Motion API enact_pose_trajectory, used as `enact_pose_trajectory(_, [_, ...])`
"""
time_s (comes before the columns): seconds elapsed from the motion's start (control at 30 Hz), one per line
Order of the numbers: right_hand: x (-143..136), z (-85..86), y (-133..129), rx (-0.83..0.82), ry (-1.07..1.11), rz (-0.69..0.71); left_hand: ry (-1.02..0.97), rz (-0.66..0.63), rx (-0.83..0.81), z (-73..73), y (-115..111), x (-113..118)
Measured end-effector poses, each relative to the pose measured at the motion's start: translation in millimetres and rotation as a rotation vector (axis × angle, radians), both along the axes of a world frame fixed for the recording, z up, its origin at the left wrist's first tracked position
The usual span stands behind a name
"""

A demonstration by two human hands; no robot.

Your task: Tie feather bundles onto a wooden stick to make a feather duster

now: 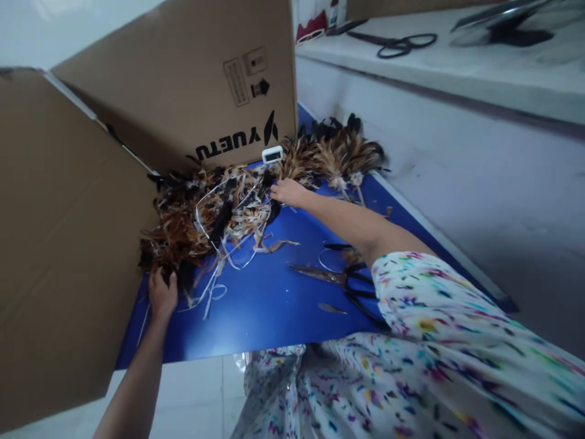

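A long heap of brown, black and cream feathers (183,225) lies across the blue tabletop (260,305), with thin white strings (223,247) trailing from it. At the heap's near left end, my left hand (162,296) has its thumb and fingers closed around dark feathers; some fingertips are hidden in them. My right hand (290,192) reaches to the middle of the heap, fingers curled onto feathers at its near edge. Just beyond that hand sits a small white device with a dark display (273,155). Black-handled scissors (345,280) lie under my right forearm.
Large cardboard box panels (173,79) stand along the left and back of the table. More bundled feathers (342,152) lie at the far right, by a white wall. On a raised white ledge (457,67) rest another pair of scissors (402,46) and a dark object (516,33).
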State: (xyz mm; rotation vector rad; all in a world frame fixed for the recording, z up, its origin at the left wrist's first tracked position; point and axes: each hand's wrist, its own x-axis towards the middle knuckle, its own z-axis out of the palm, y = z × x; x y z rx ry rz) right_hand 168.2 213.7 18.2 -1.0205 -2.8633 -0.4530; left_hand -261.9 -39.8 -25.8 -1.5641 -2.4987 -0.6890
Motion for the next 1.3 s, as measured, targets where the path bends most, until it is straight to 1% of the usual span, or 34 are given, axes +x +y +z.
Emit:
enact_pose_trajectory(0.1, [1.4, 8.4, 3.5, 0.028, 0.023, -0.023, 0.008, -0.020, 0.003, -0.3, 2.3, -1.2])
enact_pose_trajectory(0.17, [10.2, 17.9, 2.1, 0.046, 0.033, -0.035, 0.007, -0.025, -0.020, 0.4, 4.2, -0.8])
enact_pose_trajectory(0.27, [34.0, 32.3, -5.2, 0.087, 0.048, -0.061, 0.016, -0.046, -0.027, 1.5, 6.2, -0.1])
enact_pose_trajectory(0.37, [64.9, 39.3, -17.2, 0.136, 0.037, -0.097, 0.022, -0.060, -0.012, 0.5, 7.4, -1.2])
enact_pose_trajectory(0.47, [92.8, 34.4, -29.2, 0.145, -0.027, -0.069, 0.038, -0.066, -0.017, -2.8, 8.4, -4.1])
enact_pose_trajectory(0.57, [109.7, 20.2, -35.3, 0.122, -0.080, -0.044, 0.049, -0.073, -0.022, -6.0, 9.6, -7.0])
enact_pose_trajectory(0.67, [114.0, 4.8, -36.4, 0.078, -0.116, -0.057, 0.057, -0.072, -0.017, -6.6, 10.3, -6.9])
enact_pose_trajectory(0.73, [112.9, -1.2, -37.9, 0.072, -0.117, -0.071, 0.066, -0.056, -0.024, -5.7, 10.3, -5.4])
enact_pose_trajectory(0.8, [112.4, -1.5, -42.7, 0.088, -0.094, -0.077, 0.082, -0.046, -0.030, -4.4, 10.1, -3.8])
enact_pose_trajectory(0.87, [115.4, 3.7, -52.5, 0.120, -0.048, -0.081, 0.102, -0.050, -0.015, -3.4, 9.9, -3.1])
enact_pose_trajectory(0.93, [124.2, 11.6, -68.3, 0.157, 0.015, -0.090, 0.114, -0.058, 0.021, -2.7, 9.7, -4.1])
enact_pose_trajectory(1.03, [147.7, 19.7, -104.1, 0.170, 0.113, -0.117, 0.104, -0.058, 0.063, -1.8, 9.3, -8.2])
enact_pose_trajectory(1.1, [166.8, 19.8, -135.1, 0.162, 0.182, -0.131, 0.080, -0.042, 0.094, -1.1, 8.7, -12.0])
enact_pose_trajectory(1.2, [191.9, 15.7, -186.8, 0.177, 0.320, -0.195, 0.036, -0.009, 0.160, 0.7, 7.2, -17.6])
enact_pose_trajectory(1.3, [207.6, 16.4, -235.6, 0.223, 0.323, -0.159, 0.006, 0.014, 0.206, 4.8, 4.8, -20.7])
